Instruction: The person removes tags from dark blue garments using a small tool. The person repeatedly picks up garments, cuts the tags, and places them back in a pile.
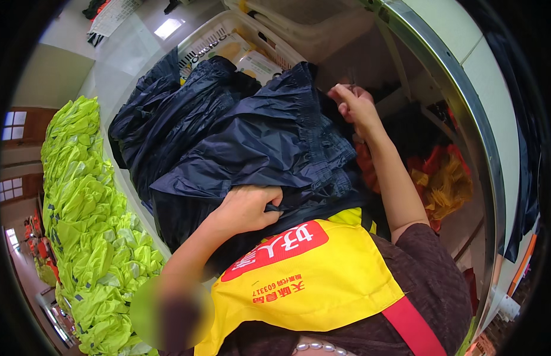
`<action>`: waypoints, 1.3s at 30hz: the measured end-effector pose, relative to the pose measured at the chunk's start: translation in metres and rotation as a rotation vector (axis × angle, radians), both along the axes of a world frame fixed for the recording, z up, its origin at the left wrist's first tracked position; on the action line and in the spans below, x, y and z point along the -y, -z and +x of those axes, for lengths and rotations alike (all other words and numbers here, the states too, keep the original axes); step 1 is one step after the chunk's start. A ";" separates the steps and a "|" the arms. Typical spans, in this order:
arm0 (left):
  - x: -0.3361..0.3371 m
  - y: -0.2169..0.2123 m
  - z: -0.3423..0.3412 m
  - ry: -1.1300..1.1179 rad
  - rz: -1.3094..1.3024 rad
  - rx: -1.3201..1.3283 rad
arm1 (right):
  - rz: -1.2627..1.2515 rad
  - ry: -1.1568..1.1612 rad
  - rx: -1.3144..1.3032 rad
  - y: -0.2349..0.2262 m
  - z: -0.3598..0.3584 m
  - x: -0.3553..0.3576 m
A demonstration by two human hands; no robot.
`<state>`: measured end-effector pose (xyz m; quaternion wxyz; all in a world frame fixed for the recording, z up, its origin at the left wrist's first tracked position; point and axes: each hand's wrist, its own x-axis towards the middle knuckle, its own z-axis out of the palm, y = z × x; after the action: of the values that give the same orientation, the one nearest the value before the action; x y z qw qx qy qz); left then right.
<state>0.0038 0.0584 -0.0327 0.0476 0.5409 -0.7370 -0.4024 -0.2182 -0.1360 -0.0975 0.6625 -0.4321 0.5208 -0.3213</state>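
Yellow apron (311,285) nearest, both hands gripping crinkly dark navy garment (258,142), left (249,207) bunching fabric, right (354,105) apparently pinching waistband

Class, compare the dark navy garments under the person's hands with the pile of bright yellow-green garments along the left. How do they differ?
Colour: the navy garments are dark blue, the yellow-green garments bright neon.
Contact: the left hand grips the navy garments and the right hand is at their upper edge; the yellow-green garments lie untouched.
Layout: the navy garments lie in a loose central heap, the yellow-green ones in a long row.
Both are crumpled fabric.
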 end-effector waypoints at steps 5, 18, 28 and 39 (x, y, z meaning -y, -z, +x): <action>0.006 -0.020 -0.003 0.167 -0.093 0.051 | -0.029 -0.191 0.064 0.004 0.013 -0.024; 0.087 0.013 -0.007 -0.705 -0.079 -0.708 | 0.187 -0.170 0.679 -0.008 0.034 -0.048; 0.090 0.024 0.023 -0.999 0.126 -1.087 | 0.244 -0.041 0.616 -0.001 0.023 -0.053; 0.000 -0.046 -0.019 -0.118 -0.671 0.200 | 0.534 0.414 0.860 -0.020 0.028 -0.056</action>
<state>-0.0154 0.0584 0.0136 0.1736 0.5736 -0.7965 -0.0795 -0.1902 -0.0798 -0.0775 0.8253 0.0331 0.3406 -0.4491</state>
